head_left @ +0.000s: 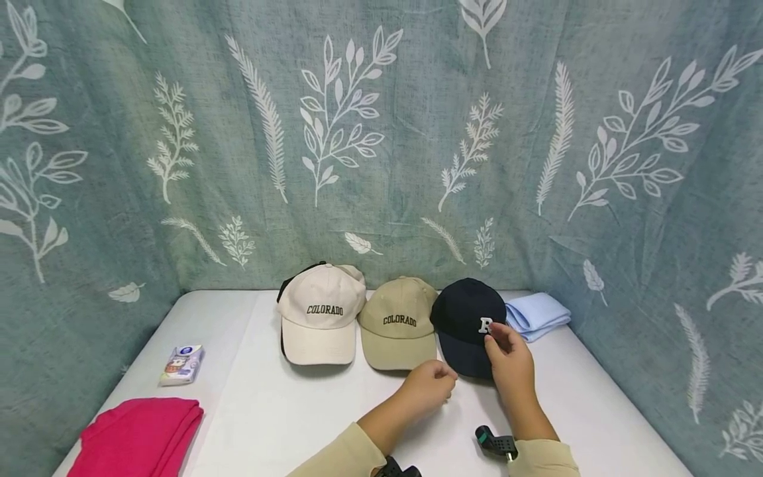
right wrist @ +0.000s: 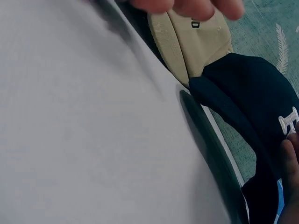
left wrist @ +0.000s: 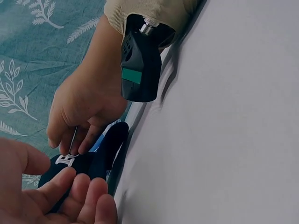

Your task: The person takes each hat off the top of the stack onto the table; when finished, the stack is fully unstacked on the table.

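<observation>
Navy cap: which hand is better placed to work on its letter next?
Likely the right hand: it is close to the letter, pinching a thin rod; the left hand is farther away.

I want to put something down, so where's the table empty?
There's bare table between the pink cloth and left hand, in front of the white hat, and more right of the right hand, in front of the blue cloth. It's crowded at the back, where the white hat, tan hat and dark hat sit close together.
</observation>
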A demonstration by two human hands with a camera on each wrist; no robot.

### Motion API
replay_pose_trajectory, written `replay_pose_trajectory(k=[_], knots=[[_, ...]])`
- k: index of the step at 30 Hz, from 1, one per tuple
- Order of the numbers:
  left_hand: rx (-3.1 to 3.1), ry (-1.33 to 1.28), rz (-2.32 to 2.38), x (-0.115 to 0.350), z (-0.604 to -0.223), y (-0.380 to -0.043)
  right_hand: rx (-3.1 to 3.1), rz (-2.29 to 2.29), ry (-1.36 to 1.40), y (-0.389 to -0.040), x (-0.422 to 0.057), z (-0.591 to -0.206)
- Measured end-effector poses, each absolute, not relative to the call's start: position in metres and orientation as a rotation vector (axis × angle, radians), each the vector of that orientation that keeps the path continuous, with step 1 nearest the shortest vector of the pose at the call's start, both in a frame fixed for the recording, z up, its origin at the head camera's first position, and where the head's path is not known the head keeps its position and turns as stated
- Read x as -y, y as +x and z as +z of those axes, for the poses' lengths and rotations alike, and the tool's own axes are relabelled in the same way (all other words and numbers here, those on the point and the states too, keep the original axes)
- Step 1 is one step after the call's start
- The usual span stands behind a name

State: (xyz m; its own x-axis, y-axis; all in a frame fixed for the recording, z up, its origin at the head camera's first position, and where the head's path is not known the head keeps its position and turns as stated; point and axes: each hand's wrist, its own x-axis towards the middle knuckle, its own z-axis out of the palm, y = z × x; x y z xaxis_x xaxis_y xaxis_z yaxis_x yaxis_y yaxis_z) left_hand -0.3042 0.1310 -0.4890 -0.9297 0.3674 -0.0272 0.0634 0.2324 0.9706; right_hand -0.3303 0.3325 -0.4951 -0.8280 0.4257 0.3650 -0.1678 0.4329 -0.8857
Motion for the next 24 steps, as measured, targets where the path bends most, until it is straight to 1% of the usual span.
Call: replay_pose_trajectory(k=[11, 15, 24], knots=[[-2.216, 0.424, 1.744, -0.106, -0.483, -0.3, 2.173, 1.413, -0.121, -0.329, -0.314, -0.495], [-2.205, 0.47, 1.736, -0.096, -0.477, -0.296, 2.186, 1.43, -0.072, -0.327, -0.306, -0.493], [-2.332, 0.518, 1.686, -0.069, -0.472, -0.295, 2.314, 1.227, 0.098, -0.322, -0.285, -0.491]])
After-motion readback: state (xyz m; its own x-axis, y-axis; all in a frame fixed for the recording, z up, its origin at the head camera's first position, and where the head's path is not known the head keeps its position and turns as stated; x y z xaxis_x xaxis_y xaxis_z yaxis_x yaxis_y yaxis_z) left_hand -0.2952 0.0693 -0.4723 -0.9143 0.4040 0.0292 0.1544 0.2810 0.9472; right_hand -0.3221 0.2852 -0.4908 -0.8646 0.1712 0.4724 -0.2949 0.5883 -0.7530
